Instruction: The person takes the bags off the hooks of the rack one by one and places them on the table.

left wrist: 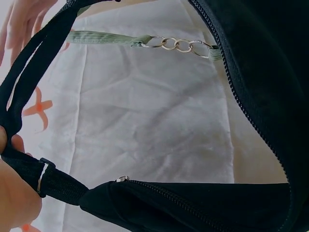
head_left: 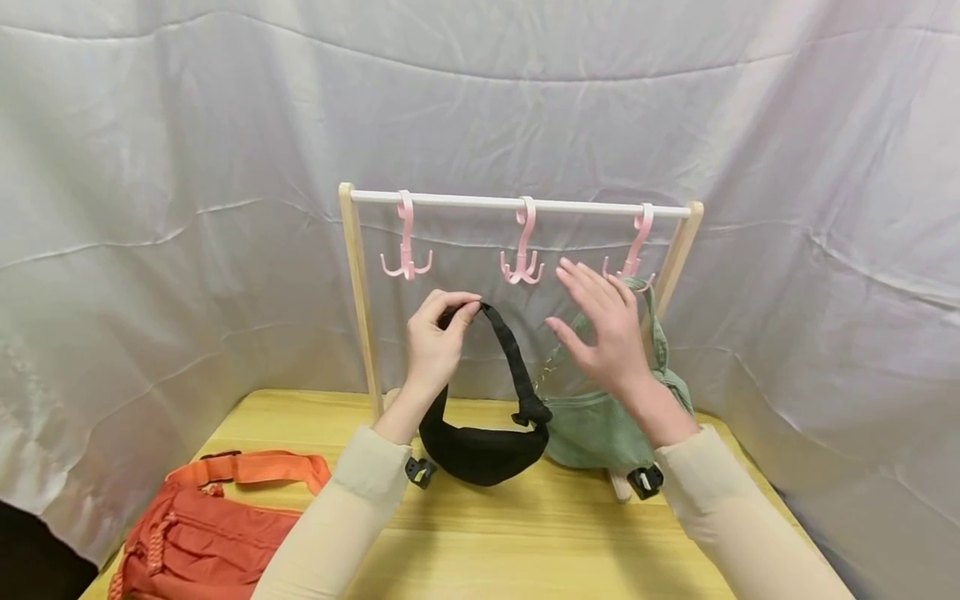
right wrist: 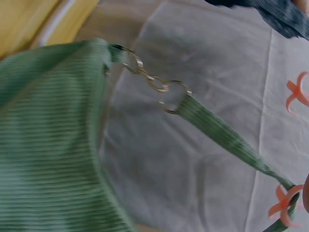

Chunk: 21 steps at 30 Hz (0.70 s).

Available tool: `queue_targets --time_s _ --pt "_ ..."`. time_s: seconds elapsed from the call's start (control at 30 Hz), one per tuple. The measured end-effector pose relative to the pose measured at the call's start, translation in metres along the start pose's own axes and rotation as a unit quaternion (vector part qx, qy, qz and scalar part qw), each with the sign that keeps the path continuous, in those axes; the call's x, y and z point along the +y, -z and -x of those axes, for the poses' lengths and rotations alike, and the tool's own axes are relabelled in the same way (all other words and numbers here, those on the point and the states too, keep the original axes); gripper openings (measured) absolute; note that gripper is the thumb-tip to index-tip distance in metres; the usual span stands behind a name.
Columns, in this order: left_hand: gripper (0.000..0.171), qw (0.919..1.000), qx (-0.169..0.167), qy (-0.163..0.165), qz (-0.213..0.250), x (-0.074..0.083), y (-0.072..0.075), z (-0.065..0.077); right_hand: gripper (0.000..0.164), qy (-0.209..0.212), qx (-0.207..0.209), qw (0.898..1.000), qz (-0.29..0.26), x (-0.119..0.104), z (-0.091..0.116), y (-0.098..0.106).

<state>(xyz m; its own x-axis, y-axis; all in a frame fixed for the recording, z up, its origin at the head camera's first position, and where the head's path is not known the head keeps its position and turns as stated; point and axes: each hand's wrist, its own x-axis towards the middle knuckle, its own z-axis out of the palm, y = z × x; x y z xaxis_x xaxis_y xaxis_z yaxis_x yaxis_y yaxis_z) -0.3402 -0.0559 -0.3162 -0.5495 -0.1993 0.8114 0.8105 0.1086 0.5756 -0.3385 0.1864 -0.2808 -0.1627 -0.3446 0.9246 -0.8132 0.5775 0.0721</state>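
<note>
Cream sleeves [head_left: 738, 521] right up front! Left hand [head_left: 435, 346] pinches the black bag [head_left: 483, 458] by its strap [head_left: 512, 348], at six o'clock below the middle pink hook [head_left: 523, 242]. Right hand [head_left: 607, 337], fingers extended, thumb apart, grips nothing! Green bag [head_left: 592, 433] at the black one's three o'clock, red bag [head_left: 217, 537] past eight.

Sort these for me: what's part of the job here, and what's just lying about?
Seemingly in the job:
black bag, in the left hand
pink hooks
rack
green bag, hung on one

Apparently just there:
red bag, untouched, possibly waiting
table
curtain
</note>
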Motion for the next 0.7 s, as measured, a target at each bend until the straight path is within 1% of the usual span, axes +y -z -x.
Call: queue_targets --time_s 0.1,0.37,0.53,0.7 --pt "0.008 1.0000 0.000 0.001 -0.001 0.000 0.000 0.000 0.059 -0.007 -0.001 1.000 -0.008 -0.005 0.015 0.000" --pt "0.009 1.0000 -0.004 0.007 -0.003 -0.001 0.001 0.001 0.060 -0.007 -0.002 1.000 -0.026 -0.022 0.055 -0.005" --pt "0.010 1.0000 -0.005 0.007 0.001 -0.002 0.000 0.002 0.060 -0.015 -0.010 0.999 -0.041 -0.033 0.075 -0.006" --pt "0.010 1.0000 -0.004 0.006 -0.005 -0.003 -0.001 0.002 0.058 -0.006 -0.015 0.998 -0.063 -0.042 0.092 -0.009"
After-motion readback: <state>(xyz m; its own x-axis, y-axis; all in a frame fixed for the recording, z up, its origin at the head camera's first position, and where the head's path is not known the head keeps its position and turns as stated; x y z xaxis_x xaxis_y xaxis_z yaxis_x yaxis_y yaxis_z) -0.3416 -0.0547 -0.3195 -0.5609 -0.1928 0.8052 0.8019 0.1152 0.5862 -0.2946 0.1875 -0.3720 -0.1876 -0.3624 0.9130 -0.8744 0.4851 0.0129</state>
